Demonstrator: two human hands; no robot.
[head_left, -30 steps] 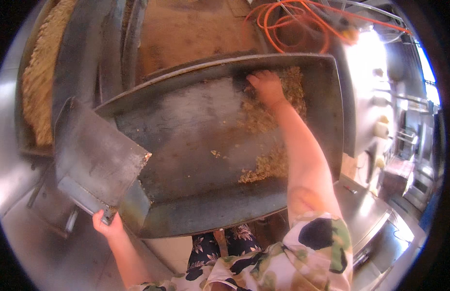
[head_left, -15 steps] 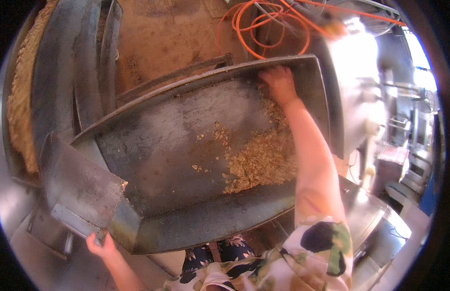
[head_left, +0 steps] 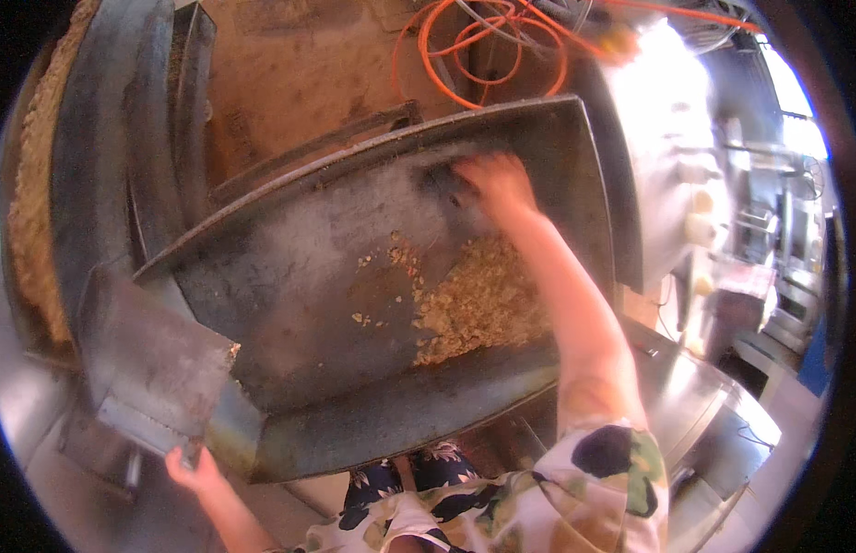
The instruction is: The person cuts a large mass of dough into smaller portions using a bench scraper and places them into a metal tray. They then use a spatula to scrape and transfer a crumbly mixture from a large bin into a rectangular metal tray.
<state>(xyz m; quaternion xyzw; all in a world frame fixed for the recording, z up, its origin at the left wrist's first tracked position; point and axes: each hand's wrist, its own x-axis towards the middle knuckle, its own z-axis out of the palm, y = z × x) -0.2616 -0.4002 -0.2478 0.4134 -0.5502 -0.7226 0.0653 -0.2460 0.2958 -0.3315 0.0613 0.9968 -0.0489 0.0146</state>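
A long, dark metal tray (head_left: pixel 308 304) takes up the middle of the view, its centre serving as the dial; it holds the loose food. Beyond its far rim, toward twelve o'clock, spreads a brown floor (head_left: pixel 289 64). At ten o'clock a narrower trough (head_left: pixel 27 184) carries a pale, crumbly mass. The person's patterned shirt (head_left: pixel 594 461) fills the edge near five o'clock. A squared metal scoop (head_left: pixel 156 346) overlaps the tray's end at nine o'clock, a few bits stuck to one corner. An orange hose (head_left: pixel 564 69) lies coiled at one o'clock, outside the tray. At three o'clock, on the tray bottom, sits a heap of pale brown flakes (head_left: pixel 478 295). The right hand (head_left: pixel 497 180) reaches in at one o'clock, just beyond the heap, blurred over a dark patch; whether its fingers hold anything cannot be told. At seven-thirty the left hand (head_left: pixel 193 468) has thumb and fingers clamped on the scoop's near edge. Smallest are stray crumbs (head_left: pixel 361 319) near the dial's centre.
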